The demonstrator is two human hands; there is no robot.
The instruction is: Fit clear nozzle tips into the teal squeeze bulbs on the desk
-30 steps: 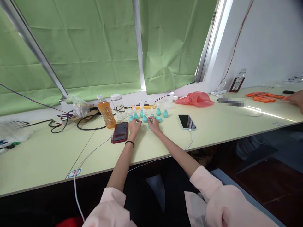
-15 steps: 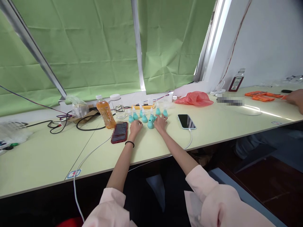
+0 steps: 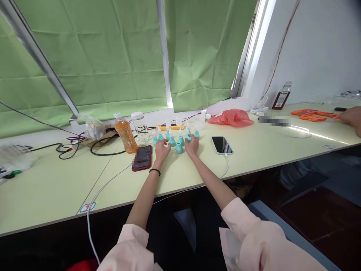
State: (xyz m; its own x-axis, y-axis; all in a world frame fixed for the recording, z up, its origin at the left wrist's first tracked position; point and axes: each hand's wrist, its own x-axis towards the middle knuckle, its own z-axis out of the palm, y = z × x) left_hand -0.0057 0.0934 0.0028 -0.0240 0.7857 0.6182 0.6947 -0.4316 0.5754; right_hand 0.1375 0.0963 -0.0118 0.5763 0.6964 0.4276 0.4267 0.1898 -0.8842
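Several teal bulb syringes, most with white pointed nozzles, stand clustered on the table in front of me. At the front of the group, one teal bulb (image 3: 179, 148) has a bare open neck and no nozzle. My right hand (image 3: 192, 146) has its fingers curled around a nozzled bulb syringe (image 3: 188, 137) on the right of the cluster. Beside the left part of the group is my left hand (image 3: 162, 150), thumb and fingertips apart with nothing visible between them. The closest bulb to its thumb is another nozzled one (image 3: 172, 141).
A red-cased phone (image 3: 142, 158) and an orange drink bottle (image 3: 125, 134) are at left, with a clear jar (image 3: 140, 128) behind. At right lie a charging phone (image 3: 222, 145) and a red plastic bag (image 3: 232, 118). Another person's hand (image 3: 352, 118) reaches toward orange parts (image 3: 313, 114).
My right hand has shifted slightly back, its spread fingers now curled around a bulb syringe. My left hand's fingers have lifted and parted from the thumb. The bare bulb stays put.
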